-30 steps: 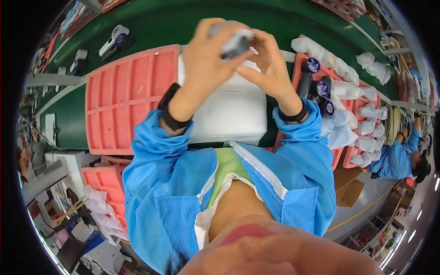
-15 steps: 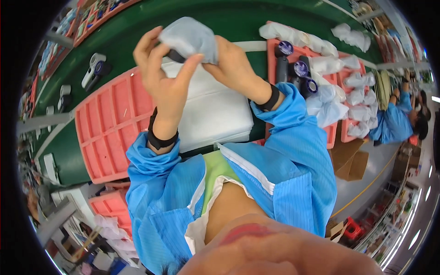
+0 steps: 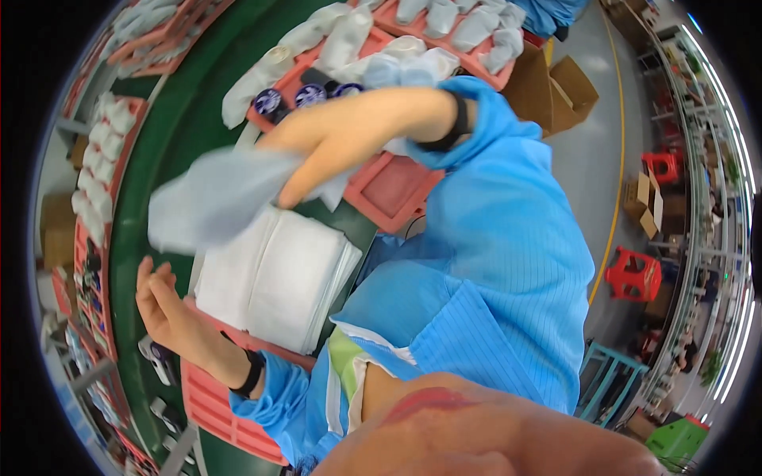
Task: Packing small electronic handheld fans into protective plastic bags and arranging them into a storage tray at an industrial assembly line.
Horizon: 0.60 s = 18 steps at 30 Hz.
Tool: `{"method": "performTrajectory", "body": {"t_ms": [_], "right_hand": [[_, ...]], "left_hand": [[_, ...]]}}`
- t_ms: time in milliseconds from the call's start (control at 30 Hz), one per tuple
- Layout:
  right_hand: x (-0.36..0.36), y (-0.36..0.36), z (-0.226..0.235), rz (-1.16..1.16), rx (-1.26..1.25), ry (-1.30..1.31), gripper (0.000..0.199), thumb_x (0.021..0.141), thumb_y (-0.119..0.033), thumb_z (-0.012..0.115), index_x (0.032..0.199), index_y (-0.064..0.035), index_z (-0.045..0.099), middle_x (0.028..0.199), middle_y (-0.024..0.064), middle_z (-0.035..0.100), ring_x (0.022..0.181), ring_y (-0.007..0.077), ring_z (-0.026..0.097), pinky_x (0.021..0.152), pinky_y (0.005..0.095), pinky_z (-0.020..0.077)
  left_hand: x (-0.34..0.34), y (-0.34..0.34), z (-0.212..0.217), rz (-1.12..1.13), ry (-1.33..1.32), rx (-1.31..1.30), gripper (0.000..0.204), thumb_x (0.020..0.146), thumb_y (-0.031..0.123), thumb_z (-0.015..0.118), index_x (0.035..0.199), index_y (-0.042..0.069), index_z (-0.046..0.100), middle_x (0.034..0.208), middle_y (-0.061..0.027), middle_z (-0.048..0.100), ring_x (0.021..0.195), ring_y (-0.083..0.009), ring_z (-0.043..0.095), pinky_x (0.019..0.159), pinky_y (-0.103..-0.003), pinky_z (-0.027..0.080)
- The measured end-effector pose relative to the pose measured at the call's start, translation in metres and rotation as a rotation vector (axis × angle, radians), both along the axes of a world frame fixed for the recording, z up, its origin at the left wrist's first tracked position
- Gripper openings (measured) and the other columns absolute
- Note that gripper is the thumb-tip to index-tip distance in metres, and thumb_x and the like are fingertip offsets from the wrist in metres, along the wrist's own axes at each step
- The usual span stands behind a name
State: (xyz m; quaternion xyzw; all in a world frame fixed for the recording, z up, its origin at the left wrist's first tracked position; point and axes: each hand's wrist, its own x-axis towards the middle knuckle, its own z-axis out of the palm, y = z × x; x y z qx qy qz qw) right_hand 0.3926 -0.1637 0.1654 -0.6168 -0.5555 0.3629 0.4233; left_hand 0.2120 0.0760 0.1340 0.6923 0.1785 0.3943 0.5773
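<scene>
My right hand (image 3: 337, 139) reaches across in front of me, closed on a translucent whitish bag (image 3: 218, 202). The bag is blurred by motion, and whatever is inside it cannot be made out. Apart from the bag, my left hand (image 3: 163, 305) is empty, its fingers loosely bent and spread. Below the bag lies a stack of white foam-like sheets or bags (image 3: 290, 278). Beyond my right wrist are handheld fans with purple round heads (image 3: 311, 95), lying in a pink tray (image 3: 385, 24) among white-bagged items.
Another pink tray (image 3: 222, 408) lies under my left forearm. White-and-dark devices (image 3: 159, 361) rest on the green work surface (image 3: 143, 198). Across it stands a rack of bagged items (image 3: 99, 166). On the floor to the right are a cardboard box (image 3: 548, 91) and a red stool (image 3: 633, 274).
My view has turned rightward. Both hands were on the bag, with something dark at its opening; now my left hand has let go and my right hand carries the bag alone.
</scene>
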Motion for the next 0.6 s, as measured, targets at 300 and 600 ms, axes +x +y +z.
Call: {"method": "performTrajectory", "body": {"t_ms": [300,600], "right_hand": [[0.242,-0.169,-0.011,-1.378,-0.248,-0.171,0.032,0.073,-0.022,0.068,0.098,-0.0024,0.068,0.092,0.0122,0.067,0.083,0.0240,0.061,0.074,0.0340,0.0471],[0.463,-0.230,-0.115,-1.259,-0.203,-0.844,0.030,0.081,-0.014,0.066,0.110,-0.0051,0.064,0.099,0.0117,0.067,0.091,0.0260,0.064,0.079,0.0353,0.0513]], "left_hand": [[-0.032,0.019,0.017,0.108,0.193,0.158,0.018,0.098,0.016,0.051,0.096,-0.001,0.059,0.094,-0.0053,0.057,0.078,-0.0105,0.052,0.075,-0.023,0.042],[-0.098,0.131,-0.024,0.188,0.355,0.124,0.018,0.097,0.026,0.056,0.102,0.009,0.058,0.093,-0.0025,0.061,0.073,-0.0081,0.053,0.068,-0.022,0.043]]}}
